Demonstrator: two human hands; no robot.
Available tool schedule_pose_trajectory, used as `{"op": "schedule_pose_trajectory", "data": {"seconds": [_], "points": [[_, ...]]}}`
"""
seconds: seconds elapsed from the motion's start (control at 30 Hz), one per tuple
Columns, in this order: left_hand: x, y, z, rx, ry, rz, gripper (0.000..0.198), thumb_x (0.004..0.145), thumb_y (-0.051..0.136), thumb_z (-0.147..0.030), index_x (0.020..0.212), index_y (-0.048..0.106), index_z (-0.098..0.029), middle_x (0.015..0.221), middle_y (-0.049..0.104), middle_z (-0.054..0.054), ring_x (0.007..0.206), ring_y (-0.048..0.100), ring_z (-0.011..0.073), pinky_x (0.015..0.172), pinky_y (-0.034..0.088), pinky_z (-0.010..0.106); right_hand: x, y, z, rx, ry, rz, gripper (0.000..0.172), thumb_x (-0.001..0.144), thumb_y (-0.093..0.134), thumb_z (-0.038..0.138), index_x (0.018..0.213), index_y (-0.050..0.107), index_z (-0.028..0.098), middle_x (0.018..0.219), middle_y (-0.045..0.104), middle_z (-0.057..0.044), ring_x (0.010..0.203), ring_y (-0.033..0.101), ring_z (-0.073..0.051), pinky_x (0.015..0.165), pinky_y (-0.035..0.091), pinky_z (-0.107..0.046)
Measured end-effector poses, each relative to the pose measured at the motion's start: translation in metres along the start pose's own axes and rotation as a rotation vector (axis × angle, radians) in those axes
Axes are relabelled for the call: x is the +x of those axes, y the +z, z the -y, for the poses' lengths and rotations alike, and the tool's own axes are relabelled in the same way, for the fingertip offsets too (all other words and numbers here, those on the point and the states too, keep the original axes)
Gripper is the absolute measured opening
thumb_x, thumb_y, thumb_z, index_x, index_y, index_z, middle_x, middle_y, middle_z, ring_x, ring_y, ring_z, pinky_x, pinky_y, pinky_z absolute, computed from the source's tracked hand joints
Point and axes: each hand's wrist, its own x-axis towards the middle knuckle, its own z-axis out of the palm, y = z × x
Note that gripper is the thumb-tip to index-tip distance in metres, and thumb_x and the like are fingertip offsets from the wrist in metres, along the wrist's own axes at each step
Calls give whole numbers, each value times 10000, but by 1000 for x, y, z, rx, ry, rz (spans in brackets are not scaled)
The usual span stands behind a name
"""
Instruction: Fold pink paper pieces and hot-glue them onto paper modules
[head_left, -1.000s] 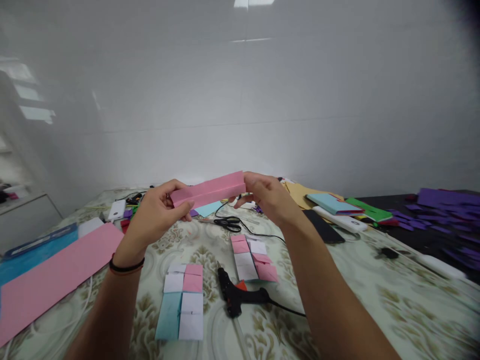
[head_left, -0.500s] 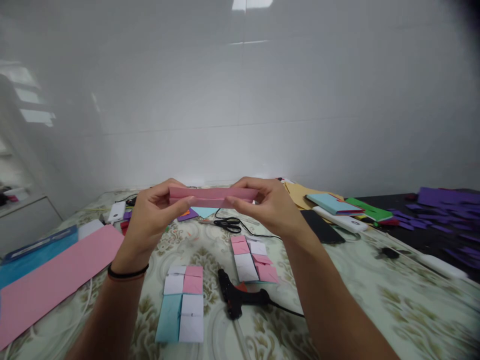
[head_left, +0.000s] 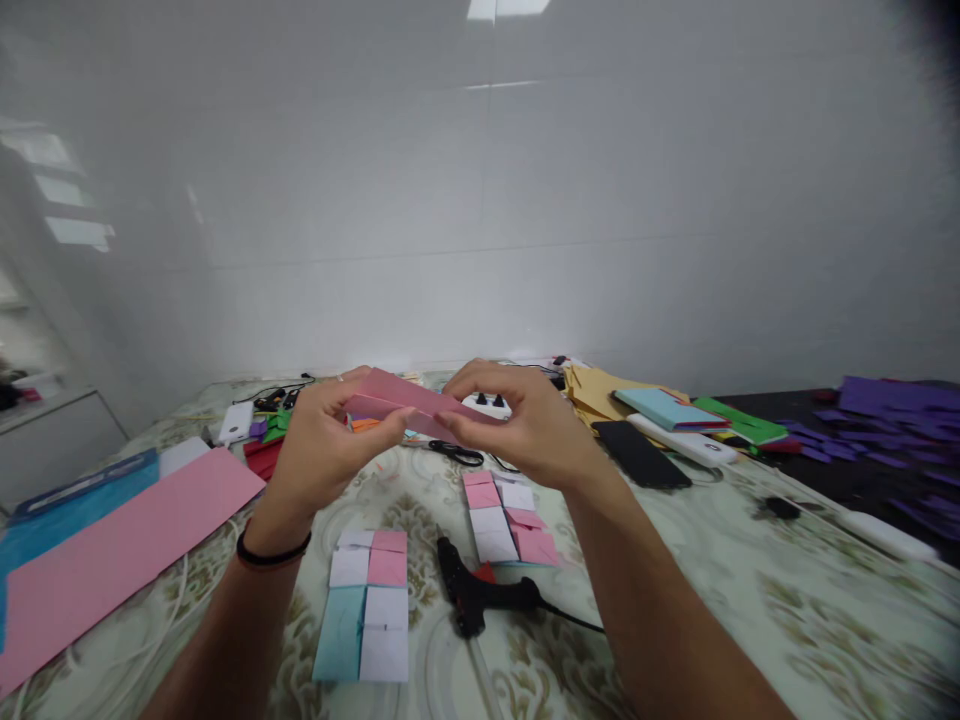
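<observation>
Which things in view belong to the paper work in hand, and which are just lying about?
Belongs to the work, as far as I can judge:
- folded pink paper, in left hand and right hand
- left paper panel and right paper panel, probably
- glue gun, probably, though unheld

Apparently just lying about:
- black slab
- green paper
- purple paper

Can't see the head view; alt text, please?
A bare left hand and right hand hold a creased strip of pink paper above a pale floral-patterned tabletop. Below lie a pink, white and light-blue folded-paper panel, a mostly pink-and-white folded-paper panel and a black pistol-shaped glue gun.
</observation>
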Motion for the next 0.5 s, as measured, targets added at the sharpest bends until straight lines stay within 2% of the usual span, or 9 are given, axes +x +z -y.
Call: {"op": "schedule_pose_trajectory", "data": {"seconds": [0.17,0.33,0.5], "points": [[-1,6,5,-194,-98,-16,134,778,833,-314,735,811,-189,735,783,22,694,708,192,610,549,263,-1,3,3,25,23,7,53,819,702,194,802,747,218,847,757,-9,792,667,-181,754,478,-310],[-2,12,8,-213,-146,42,173,799,832,-350,773,834,-179,708,785,27,688,730,209,623,575,280,-1,9,8,39,80,-11,71,803,724,238,746,696,204,791,723,5,745,624,-160,709,449,-286],[-4,17,6,-254,-141,-65,167,787,828,-332,765,812,-168,743,787,31,677,707,190,645,574,279,-2,13,5,120,158,-25,87,785,707,268,748,681,194,763,682,5,695,564,-141,616,418,-255]]}}
